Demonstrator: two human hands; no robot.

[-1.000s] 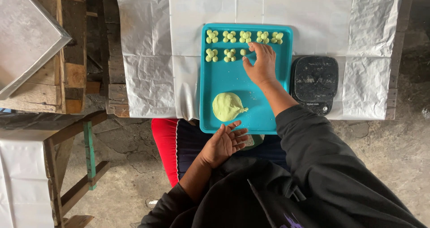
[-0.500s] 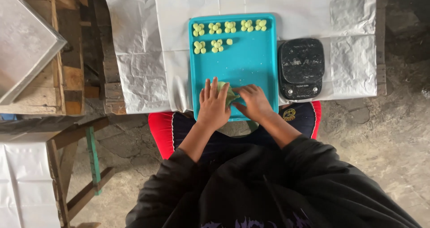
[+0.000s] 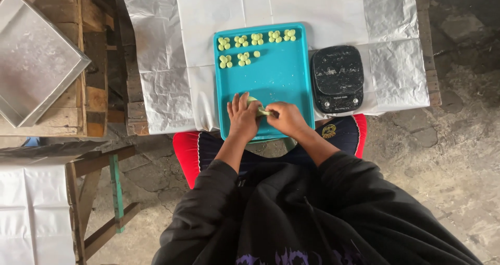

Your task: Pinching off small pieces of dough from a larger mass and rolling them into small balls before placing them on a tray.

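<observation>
A: Both hands are down at the near end of the flat teal plastic tray [image 3: 281, 82], and between them sits the pale green lump of soft dough [image 3: 253, 104].

B: The left hand [image 3: 242, 120] lies over the lump with fingers spread and laid flat, steadying it rather than gripping it. The right hand [image 3: 285, 119] is curled, its fingertips pinched on the edge of the dough where a thin strand sticks out.

A: And the far end of the tray shows what is finished. A top row of five small pale green flower-shaped clusters [image 3: 257, 38] runs along the far rim.

B: Below that, a second row [image 3: 235, 60] has begun: two full clusters, and just beside them one single small ball [image 3: 257, 54] sitting alone.

A: So, as a judgement, seven clusters look complete and an eighth has barely begun.

B: Most of the lump is hidden under the hands, so how much dough is left cannot be told. The middle of the tray is bare teal.

A: Just right of the tray, a black digital kitchen scale [image 3: 337, 78] rests on the surface covered in white crinkled paper [image 3: 172, 62]. Neither hand touches it.

B: Off to the left, a square metal baking pan [image 3: 34, 62] sits tilted on wooden boards, well apart from the work.
</observation>
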